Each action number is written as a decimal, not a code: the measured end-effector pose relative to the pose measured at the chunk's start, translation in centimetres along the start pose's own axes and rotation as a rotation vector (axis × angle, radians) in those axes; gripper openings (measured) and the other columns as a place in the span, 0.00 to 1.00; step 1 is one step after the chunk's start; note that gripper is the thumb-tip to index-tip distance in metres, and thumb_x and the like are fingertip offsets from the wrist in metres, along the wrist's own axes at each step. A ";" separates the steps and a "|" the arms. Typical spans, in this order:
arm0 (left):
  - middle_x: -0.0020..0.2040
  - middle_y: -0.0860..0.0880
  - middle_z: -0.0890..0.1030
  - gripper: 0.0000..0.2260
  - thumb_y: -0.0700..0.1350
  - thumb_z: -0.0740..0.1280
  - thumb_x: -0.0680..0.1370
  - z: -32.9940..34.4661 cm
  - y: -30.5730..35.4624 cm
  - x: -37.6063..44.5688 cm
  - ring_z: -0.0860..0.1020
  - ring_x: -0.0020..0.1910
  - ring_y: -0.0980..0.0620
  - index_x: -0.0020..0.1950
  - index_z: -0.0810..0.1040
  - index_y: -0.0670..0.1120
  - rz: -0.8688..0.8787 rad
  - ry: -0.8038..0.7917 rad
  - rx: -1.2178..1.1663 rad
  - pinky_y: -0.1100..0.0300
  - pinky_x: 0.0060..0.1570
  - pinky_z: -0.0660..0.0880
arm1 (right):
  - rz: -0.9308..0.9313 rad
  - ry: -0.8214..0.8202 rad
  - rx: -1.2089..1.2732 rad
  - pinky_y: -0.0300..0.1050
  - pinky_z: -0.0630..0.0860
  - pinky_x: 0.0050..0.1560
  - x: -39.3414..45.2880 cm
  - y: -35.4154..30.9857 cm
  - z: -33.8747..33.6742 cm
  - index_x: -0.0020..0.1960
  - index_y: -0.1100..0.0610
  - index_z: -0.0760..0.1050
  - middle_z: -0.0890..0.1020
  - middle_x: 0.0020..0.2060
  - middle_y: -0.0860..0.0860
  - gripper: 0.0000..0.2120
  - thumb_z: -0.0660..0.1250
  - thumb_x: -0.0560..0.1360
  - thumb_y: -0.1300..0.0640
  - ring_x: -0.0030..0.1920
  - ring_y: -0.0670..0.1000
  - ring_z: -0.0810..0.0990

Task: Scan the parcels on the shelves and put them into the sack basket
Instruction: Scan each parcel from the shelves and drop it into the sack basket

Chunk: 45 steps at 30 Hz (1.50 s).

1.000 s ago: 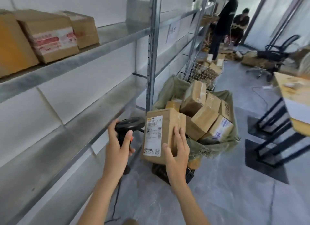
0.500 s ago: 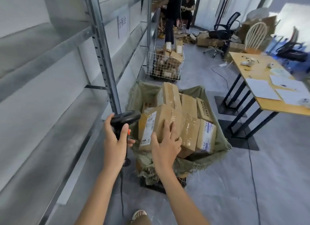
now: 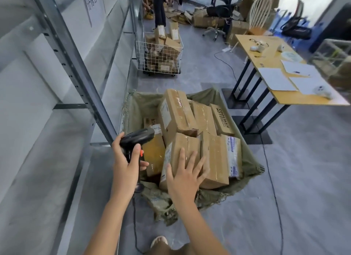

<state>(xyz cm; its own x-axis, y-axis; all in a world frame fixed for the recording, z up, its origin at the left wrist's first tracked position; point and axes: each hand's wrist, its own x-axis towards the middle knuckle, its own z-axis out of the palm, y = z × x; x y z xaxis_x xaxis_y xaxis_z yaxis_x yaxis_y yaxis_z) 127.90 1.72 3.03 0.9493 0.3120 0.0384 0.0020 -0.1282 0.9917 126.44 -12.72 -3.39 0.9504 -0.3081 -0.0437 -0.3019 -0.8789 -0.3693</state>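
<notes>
Brown taped parcels [image 3: 190, 121] fill an olive-green sack basket [image 3: 248, 159]; the scanner [image 3: 136, 138] is black with an orange trigger; at two o'clock, a yellow table [image 3: 247, 45].

Even, soft daylight fills the room, brightest and nearly washed out at the upper right of the frame, and shadows under the table [image 3: 284, 100] are faint. Wide-angle bending curves the shelf post [image 3: 76, 72] at left, the right edge is smeared by motion blur, and tape on the boxes [image 3: 214, 156] shows mild glare

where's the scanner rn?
Head view, left of centre: the barcode scanner is gripped in the left hand, over the sack basket's near-left corner, beside the shelf upright.
</notes>
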 end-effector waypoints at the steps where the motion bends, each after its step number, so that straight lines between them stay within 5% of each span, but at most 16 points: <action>1: 0.48 0.48 0.83 0.19 0.50 0.64 0.83 0.2 -0.2 0.1 0.84 0.33 0.46 0.70 0.63 0.68 -0.003 -0.006 -0.001 0.61 0.35 0.82 | -0.005 -0.016 -0.002 0.66 0.32 0.74 0.0 0.1 -0.1 0.82 0.45 0.48 0.50 0.81 0.57 0.36 0.41 0.77 0.33 0.80 0.63 0.38; 8: 0.46 0.55 0.84 0.20 0.51 0.64 0.83 1.4 -0.3 -1.5 0.85 0.33 0.47 0.63 0.63 0.78 -0.011 0.012 0.041 0.61 0.36 0.82 | -0.109 -0.066 -0.029 0.69 0.34 0.74 -1.1 1.2 -1.5 0.82 0.46 0.44 0.49 0.81 0.56 0.38 0.39 0.76 0.30 0.80 0.63 0.39; 12: 0.49 0.49 0.84 0.20 0.52 0.64 0.83 1.8 -0.1 -3.9 0.85 0.33 0.48 0.71 0.63 0.67 -0.006 0.070 0.090 0.62 0.36 0.82 | -0.214 -0.098 0.019 0.68 0.35 0.74 -1.8 2.3 -2.6 0.82 0.47 0.45 0.49 0.81 0.57 0.38 0.43 0.77 0.31 0.80 0.63 0.41; 18: 0.56 0.46 0.83 0.19 0.58 0.64 0.78 2.1 1.5 -11.6 0.84 0.34 0.52 0.65 0.63 0.76 0.065 0.304 0.163 0.68 0.35 0.78 | -0.588 -0.072 0.119 0.67 0.48 0.74 -4.4 3.8 -4.8 0.80 0.54 0.61 0.62 0.78 0.60 0.33 0.52 0.80 0.38 0.78 0.65 0.56; 27: 0.46 0.55 0.84 0.19 0.57 0.63 0.80 1.7 3.0 -26.2 0.83 0.36 0.53 0.64 0.62 0.78 0.035 0.823 0.286 0.70 0.39 0.77 | -1.155 -0.361 0.135 0.60 0.38 0.77 -9.9 8.4 -7.3 0.82 0.52 0.51 0.50 0.81 0.53 0.31 0.55 0.83 0.43 0.79 0.58 0.40; 32: 0.47 0.53 0.82 0.20 0.61 0.63 0.80 -1.5 5.3 -32.2 0.82 0.37 0.53 0.69 0.61 0.74 0.084 0.998 0.367 0.67 0.40 0.78 | -1.391 -0.482 0.125 0.53 0.26 0.73 -14.4 7.4 -8.2 0.82 0.49 0.45 0.43 0.81 0.51 0.31 0.52 0.84 0.42 0.80 0.57 0.36; 35: 0.52 0.50 0.82 0.20 0.59 0.65 0.81 -3.6 6.5 -36.3 0.81 0.38 0.52 0.69 0.62 0.74 0.093 1.136 0.403 0.66 0.40 0.78 | -1.517 -0.551 0.137 0.51 0.27 0.74 -18.4 6.5 -8.1 0.81 0.47 0.41 0.39 0.80 0.48 0.32 0.51 0.84 0.40 0.80 0.56 0.35; 40: 0.55 0.60 0.82 0.21 0.53 0.64 0.82 -6.9 8.7 -43.6 0.82 0.36 0.52 0.69 0.63 0.74 0.126 1.361 0.437 0.65 0.40 0.78 | -1.724 -0.577 0.087 0.50 0.23 0.72 -26.5 4.1 -8.1 0.76 0.42 0.29 0.31 0.77 0.47 0.33 0.48 0.83 0.37 0.77 0.54 0.28; 45: 0.58 0.50 0.81 0.22 0.63 0.66 0.79 -12.1 12.3 -51.2 0.83 0.37 0.51 0.71 0.63 0.71 0.192 1.545 0.432 0.64 0.38 0.79 | -1.958 -0.630 0.130 0.50 0.24 0.72 -36.7 1.3 -10.1 0.74 0.40 0.26 0.28 0.75 0.45 0.30 0.41 0.81 0.35 0.75 0.51 0.24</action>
<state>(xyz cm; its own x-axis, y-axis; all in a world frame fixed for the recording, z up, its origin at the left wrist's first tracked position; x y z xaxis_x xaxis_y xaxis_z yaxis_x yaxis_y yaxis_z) 75.55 -4.46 14.73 -0.2606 0.8278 0.4969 0.2641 -0.4339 0.8614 90.44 -6.28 7.07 -0.1664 0.9709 0.1720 0.9067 0.2192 -0.3602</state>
